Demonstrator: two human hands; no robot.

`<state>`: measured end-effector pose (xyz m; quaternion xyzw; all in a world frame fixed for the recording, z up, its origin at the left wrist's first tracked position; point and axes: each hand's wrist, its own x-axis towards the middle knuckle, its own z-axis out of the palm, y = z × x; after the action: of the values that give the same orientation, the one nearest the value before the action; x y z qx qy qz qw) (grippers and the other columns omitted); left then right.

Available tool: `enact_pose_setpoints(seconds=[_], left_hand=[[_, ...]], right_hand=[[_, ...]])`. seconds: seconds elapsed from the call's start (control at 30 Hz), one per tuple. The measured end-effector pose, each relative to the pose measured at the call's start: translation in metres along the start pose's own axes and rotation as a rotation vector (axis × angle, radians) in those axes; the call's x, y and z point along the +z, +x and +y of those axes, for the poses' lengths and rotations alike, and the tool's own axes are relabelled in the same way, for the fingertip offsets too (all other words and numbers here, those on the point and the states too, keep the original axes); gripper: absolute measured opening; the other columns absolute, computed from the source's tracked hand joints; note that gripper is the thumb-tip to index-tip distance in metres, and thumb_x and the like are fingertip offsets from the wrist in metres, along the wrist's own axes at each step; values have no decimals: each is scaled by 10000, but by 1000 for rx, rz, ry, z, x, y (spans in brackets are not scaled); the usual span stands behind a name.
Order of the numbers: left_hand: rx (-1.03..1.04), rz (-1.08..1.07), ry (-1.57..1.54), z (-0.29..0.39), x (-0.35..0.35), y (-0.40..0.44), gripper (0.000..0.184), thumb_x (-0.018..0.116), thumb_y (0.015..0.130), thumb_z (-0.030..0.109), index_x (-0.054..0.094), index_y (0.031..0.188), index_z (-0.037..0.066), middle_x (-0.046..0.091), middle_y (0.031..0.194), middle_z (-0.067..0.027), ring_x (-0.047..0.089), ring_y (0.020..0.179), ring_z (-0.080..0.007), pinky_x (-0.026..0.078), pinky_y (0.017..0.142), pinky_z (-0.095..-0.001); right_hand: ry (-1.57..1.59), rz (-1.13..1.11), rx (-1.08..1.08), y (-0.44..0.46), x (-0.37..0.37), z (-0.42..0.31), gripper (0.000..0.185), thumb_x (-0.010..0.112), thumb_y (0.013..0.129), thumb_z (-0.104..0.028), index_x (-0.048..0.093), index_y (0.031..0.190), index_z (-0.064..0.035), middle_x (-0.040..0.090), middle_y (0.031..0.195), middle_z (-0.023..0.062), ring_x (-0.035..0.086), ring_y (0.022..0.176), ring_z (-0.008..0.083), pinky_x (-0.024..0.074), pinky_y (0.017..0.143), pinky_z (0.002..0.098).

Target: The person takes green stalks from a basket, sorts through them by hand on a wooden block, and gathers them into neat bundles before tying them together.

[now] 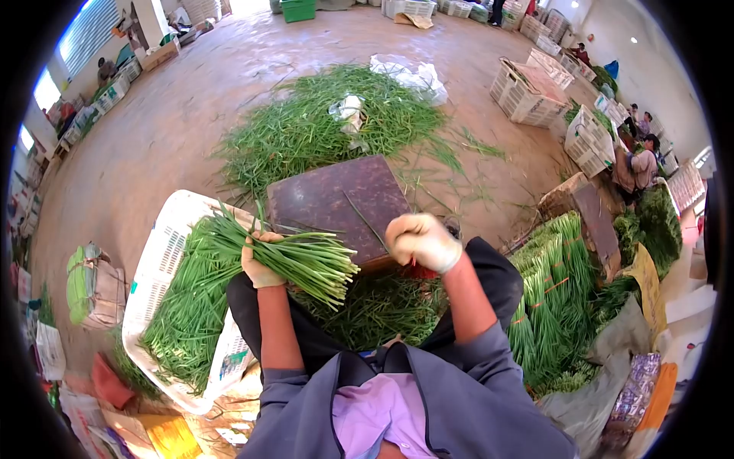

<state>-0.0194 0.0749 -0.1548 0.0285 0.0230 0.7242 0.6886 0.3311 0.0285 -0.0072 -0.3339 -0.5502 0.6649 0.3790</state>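
Note:
My left hand (261,258), in a pale glove, is closed around a bunch of garlic chives (306,264), its cut pale ends pointing right. My right hand (419,242), also gloved, is raised to the right of the bunch with its fingers curled; what they hold, if anything, is hidden. Just below that wrist a bit of red shows. In front of me stands a low dark board (336,200) with one loose stalk on it. At my left a white plastic crate (164,237) is filled with more chives (195,306).
Tied bundles of chives (562,291) stand at my right beside a wooden block (585,214). A heap of loose green leaves (306,122) lies beyond the board, with white plastic (413,76). Crates (527,92) and seated people (638,164) line the right side.

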Motion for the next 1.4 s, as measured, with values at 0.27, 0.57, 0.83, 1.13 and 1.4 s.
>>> enact_pose_setpoints(seconds=[0.27,0.57,0.83,1.13,1.4], left_hand=[[-110,-184,21,-18,20,-9,137,624,910,181,567,955,64,528,868,11,504,822,-102,415,814,-286],[-109,-182,70,-20,12,-8,271,658,900,147,569,1150,92,588,952,6,528,841,-135,434,803,-317],[-29,-117,116,-26,22,-13,226,631,918,158,553,1124,106,647,945,-14,617,952,-227,443,1034,-487],[-50,113,142,29,-35,31,196,597,918,187,570,1091,98,639,1070,-60,607,1034,-256,451,1012,-481],[-571,-160,209,5,-16,26,828,511,827,391,304,1511,-27,425,1497,-189,452,1332,-306,317,1148,-436]], right_hand=[[-542,120,-6,46,5,63,455,641,914,-323,622,1229,5,684,1162,158,647,1060,225,479,944,323],[-211,21,136,79,70,97,465,649,914,-214,568,1293,43,682,1146,146,637,1034,176,496,920,301],[-176,20,89,79,79,100,430,572,958,-184,540,1326,36,654,1203,145,618,1082,195,474,954,312],[-697,149,-436,135,127,125,313,562,908,-22,605,1217,-15,637,1207,203,606,1139,365,486,977,392],[-936,218,-348,85,131,124,305,565,883,-43,609,1183,-17,647,1167,191,632,1081,340,514,921,394]])
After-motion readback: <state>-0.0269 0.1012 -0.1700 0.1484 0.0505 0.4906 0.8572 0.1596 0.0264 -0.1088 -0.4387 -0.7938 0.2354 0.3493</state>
